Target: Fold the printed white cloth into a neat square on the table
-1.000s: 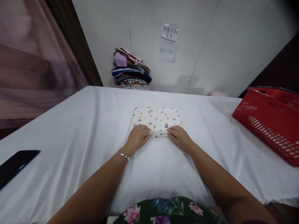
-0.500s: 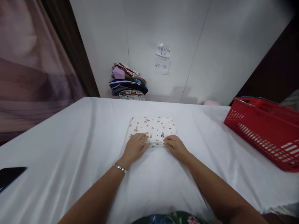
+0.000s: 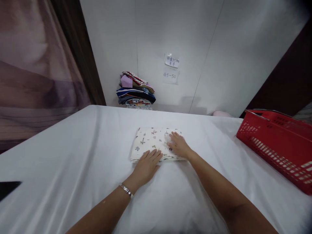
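Observation:
A folded white cloth (image 3: pixel 151 139) with small printed motifs lies in the middle of the white-covered table (image 3: pixel 109 136). Its layered edge faces me. My left hand (image 3: pixel 148 165) rests at that near edge, fingers stretched over the top and thumb low by the edge. On the right half of the cloth, my right hand (image 3: pixel 179 144) lies with its fingers spread. Neither hand grips the cloth. A silver bracelet (image 3: pixel 126 191) is on my left wrist.
A stack of folded fabrics (image 3: pixel 136 92) stands beyond the table's far edge, against the wall. At right sits a red plastic basket (image 3: pixel 275 146) with a metal handle. A dark flat object (image 3: pixel 8 189) lies at the left edge. Handwritten paper signs (image 3: pixel 171 68) hang on the wall.
My right hand has moved from the cloth's near edge up onto its top and opened. My left hand has flattened its fingers over the near edge. The view has tilted up slightly.

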`<state>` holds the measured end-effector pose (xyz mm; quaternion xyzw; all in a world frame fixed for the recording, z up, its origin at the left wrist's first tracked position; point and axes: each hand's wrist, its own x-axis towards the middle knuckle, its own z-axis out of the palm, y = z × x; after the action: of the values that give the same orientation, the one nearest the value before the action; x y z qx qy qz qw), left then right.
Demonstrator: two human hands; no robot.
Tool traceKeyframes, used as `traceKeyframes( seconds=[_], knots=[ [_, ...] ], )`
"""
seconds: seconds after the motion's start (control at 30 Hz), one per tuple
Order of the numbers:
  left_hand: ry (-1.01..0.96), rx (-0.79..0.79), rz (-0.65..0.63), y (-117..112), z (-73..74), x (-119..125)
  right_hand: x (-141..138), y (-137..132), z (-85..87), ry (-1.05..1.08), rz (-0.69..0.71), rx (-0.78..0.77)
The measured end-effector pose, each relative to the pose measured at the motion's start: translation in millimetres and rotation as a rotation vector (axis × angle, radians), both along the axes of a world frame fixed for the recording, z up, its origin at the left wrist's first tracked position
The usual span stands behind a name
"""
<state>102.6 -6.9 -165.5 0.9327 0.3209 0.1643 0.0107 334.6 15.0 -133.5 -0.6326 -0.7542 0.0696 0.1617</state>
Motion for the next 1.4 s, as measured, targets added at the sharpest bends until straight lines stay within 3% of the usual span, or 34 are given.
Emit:
traceKeyframes(
  seconds=[0.1,0.23,0.37,0.5,0.63,0.77,0.93,1.07,1.23,1.4],
  knots=[
    [-0.008,-0.039,0.000,-2.4,0.1,-1.1,13.3,11.2,-13.7,-0.119,-0.107,-0.130],
    [-0.051,-0.107,0.009,-9.1,6.6,-0.6,22.8,10.7,-28.8,-0.184,-0.104,-0.126],
    [-0.143,-0.188,0.022,-4.8,23.5,-2.8,22.0,10.0,-31.9,-0.207,-0.102,-0.120],
    [-0.223,-0.158,0.238,17.5,34.4,-13.2,21.4,11.3,-33.1,-0.211,-0.104,-0.119],
    [-0.117,-0.173,0.404,31.1,23.4,-24.1,22.6,10.5,-32.4,-0.239,-0.096,-0.132],
    [-0.057,-0.201,0.438,28.6,10.8,-25.6,12.1,17.8,-19.1,-0.277,-0.106,-0.133],
    [-0.051,-0.175,0.447,28.7,8.6,-23.5,-26.5,49.4,2.9,-0.208,-0.026,-0.025],
    [-0.051,-0.184,0.458,29.8,9.0,-24.1,-43.9,71.0,-7.5,-0.170,0.060,-0.093],
    [-0.065,-0.191,0.447,29.6,6.6,-25.4,-42.8,75.1,-29.3,-0.177,0.058,-0.117],
    [-0.069,-0.178,0.454,30.9,3.4,-26.3,-35.1,79.2,-22.7,-0.167,0.086,-0.141]
  ],
)
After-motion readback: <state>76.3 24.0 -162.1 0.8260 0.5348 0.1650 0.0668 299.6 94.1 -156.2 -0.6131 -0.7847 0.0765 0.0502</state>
